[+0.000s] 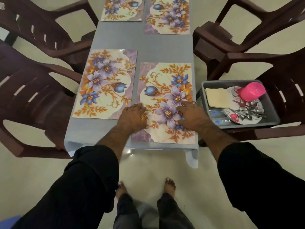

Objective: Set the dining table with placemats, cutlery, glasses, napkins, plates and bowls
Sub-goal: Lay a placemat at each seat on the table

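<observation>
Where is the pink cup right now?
In the head view the pink cup lies tipped on the plates inside the grey tub, on the chair right of the table, beyond the cutlery.

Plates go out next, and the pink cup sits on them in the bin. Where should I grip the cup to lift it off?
Judging by its pose, the pink cup lies tilted on the plates in the grey bin. Wrap the grip around its body, coming from above with the right hand, clear of the cutlery.
</observation>
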